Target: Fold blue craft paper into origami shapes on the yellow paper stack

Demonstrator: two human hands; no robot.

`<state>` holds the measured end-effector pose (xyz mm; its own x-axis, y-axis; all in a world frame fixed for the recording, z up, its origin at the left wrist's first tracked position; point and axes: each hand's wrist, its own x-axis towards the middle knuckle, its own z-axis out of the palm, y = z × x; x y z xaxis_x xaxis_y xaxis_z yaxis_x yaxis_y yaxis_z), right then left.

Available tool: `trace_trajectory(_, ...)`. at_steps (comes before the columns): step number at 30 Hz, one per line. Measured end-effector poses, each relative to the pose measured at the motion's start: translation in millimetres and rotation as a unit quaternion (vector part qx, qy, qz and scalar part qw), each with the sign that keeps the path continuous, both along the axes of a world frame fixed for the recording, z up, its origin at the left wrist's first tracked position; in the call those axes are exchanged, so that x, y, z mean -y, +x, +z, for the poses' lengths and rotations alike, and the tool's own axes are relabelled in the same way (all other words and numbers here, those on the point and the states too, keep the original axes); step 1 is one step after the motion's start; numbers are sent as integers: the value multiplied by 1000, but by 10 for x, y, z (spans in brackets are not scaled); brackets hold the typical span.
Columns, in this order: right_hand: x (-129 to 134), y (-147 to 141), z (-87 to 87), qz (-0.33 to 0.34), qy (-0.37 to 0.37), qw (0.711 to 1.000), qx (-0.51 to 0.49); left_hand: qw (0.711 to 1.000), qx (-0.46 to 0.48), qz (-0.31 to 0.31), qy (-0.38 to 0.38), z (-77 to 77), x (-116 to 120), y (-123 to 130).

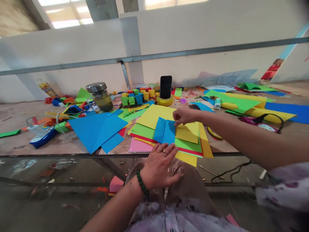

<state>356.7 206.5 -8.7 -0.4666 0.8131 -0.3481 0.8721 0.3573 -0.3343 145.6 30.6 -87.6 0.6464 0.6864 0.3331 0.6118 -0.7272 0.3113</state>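
A folded piece of blue paper (164, 131) lies on a stack of yellow, green and red sheets (156, 115) near the table's front edge. My left hand (161, 166), with a ring and a green bead bracelet, has its fingers spread, the fingertips at the blue paper's lower edge. At the blue paper's upper right edge is my right hand (184, 116), its fingers curled and pressed together. Whether they grip the paper or only press on it cannot be made out. Larger blue sheets (96, 129) lie to the left of the stack.
Behind the stack a phone (165, 87) stands upright on a yellow ring (165, 100). A lidded glass jar (101, 98) is at the back left, beside small folded paper pieces (137, 96). Scissors (214, 133) and a glue stick (217, 103) lie to the right.
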Motion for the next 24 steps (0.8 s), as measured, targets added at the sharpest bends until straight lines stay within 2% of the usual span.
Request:
trace_trajectory(2, 190, -71, -32, 74, -21, 997, -6, 1000, 10, -18, 15, 11, 0, -38)
trace_trajectory(4, 336, -138, -74, 110, -22, 994, 12, 999, 13, -28, 30, 23, -2, -58)
trace_trajectory(7, 412, -211, -105, 112, -4, 992, 54, 999, 1, -26, 33, 46, -4, -52)
trace_trajectory(13, 317, -289, -56, 145, -16, 983, 111, 1000, 8, -14, 24, 99, -7, -14)
trace_trajectory(19, 123, -248, -90, 114, -72, 988, 77, 1000, -3, -20, 21, 139, -12, -23)
trace_trajectory(22, -54, -145, -103, 54, -113, 991, 49, 1000, 9, -18, 15, 132, -7, -27)
trace_trajectory(24, -178, -47, -91, 13, -110, 993, 30, 1000, 14, -17, 10, 124, -5, -30)
